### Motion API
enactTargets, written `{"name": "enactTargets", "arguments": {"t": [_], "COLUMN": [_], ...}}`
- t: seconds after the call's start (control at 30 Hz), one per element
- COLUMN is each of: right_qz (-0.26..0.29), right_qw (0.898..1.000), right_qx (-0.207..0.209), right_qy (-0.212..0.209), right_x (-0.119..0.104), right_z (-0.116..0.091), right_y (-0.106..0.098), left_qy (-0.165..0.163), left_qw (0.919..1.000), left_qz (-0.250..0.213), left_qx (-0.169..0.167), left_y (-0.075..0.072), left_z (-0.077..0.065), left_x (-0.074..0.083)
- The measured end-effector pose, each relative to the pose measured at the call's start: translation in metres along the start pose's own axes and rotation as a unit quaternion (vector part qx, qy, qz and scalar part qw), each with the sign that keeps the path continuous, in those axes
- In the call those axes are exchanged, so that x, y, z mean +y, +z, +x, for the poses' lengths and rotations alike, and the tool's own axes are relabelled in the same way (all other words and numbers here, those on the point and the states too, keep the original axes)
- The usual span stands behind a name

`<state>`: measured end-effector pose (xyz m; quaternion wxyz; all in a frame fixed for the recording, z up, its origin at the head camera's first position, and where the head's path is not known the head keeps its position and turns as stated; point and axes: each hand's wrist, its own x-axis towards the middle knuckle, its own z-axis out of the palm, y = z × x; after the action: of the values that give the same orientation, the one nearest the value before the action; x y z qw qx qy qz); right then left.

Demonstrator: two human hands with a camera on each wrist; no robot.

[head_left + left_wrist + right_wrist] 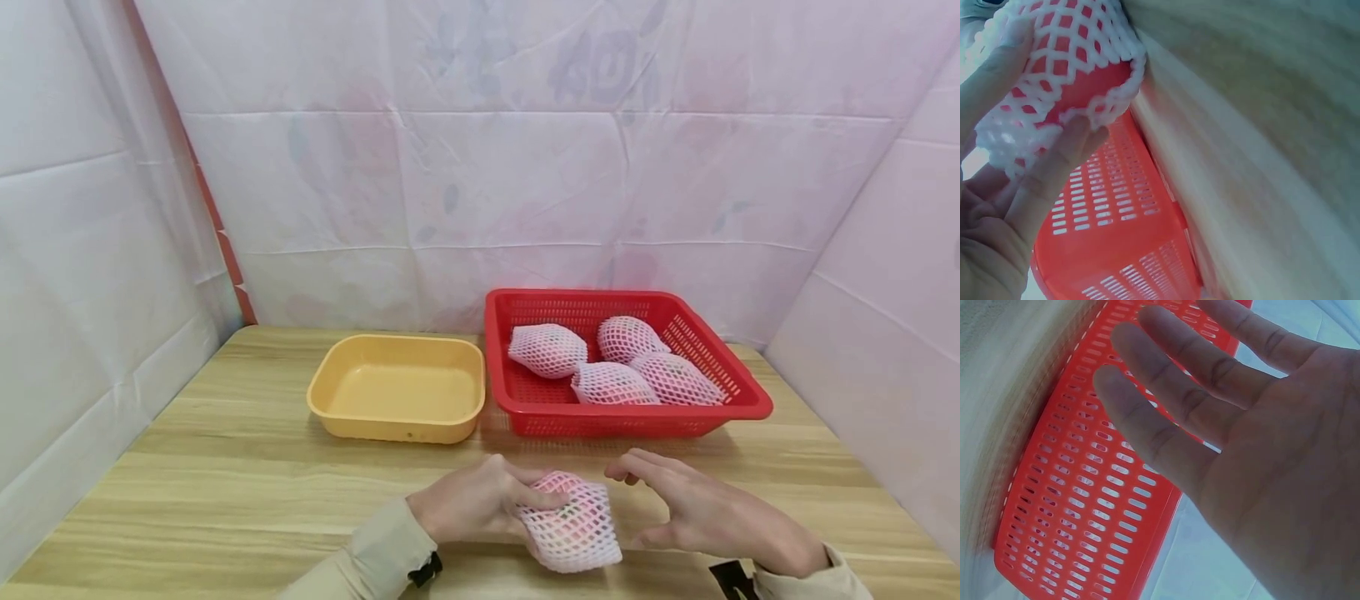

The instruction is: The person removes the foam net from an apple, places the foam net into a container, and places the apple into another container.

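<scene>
My left hand (491, 500) grips a round reddish fruit (573, 525) wrapped in a white foam net, close over the front of the table. In the left wrist view, the thumb and fingers lie round the netted fruit (1079, 69), and bare red skin shows at the net's opening. To the right of it, my right hand (693, 508) is held apart with nothing in it; the right wrist view shows its fingers (1147, 425) extended. Several more net-wrapped fruits (547, 350) lie in the red basket (615, 421) behind the hands.
A yellow tray (397, 429) with nothing in it stands left of the red basket, close beside it. Both rest on the wooden table (225, 467). Pale printed sheets (450, 183) hang behind and at both sides.
</scene>
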<state>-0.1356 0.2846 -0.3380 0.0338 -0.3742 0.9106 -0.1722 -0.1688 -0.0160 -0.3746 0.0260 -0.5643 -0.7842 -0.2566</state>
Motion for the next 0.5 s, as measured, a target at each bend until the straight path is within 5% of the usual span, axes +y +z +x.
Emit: {"name": "enactTargets", "arguments": {"t": [0.27,0.5], "right_qz": [0.016,0.008], "right_qw": [1.000,1.000], "right_qx": [-0.014,0.003], "right_qy": [0.011,-0.013], "right_x": [-0.0019,-0.0015], "right_z": [0.0005,0.0013], "right_y": [-0.0007,0.0009], "left_qy": [0.024,0.070], "left_qw": [0.9991,0.9965], "left_qz": [-0.033,0.002], "left_qx": [0.010,0.046], "left_y": [-0.0051,-0.0102], "left_z": [-0.0012,-0.0035], "left_x": [-0.0026,-0.0087]}}
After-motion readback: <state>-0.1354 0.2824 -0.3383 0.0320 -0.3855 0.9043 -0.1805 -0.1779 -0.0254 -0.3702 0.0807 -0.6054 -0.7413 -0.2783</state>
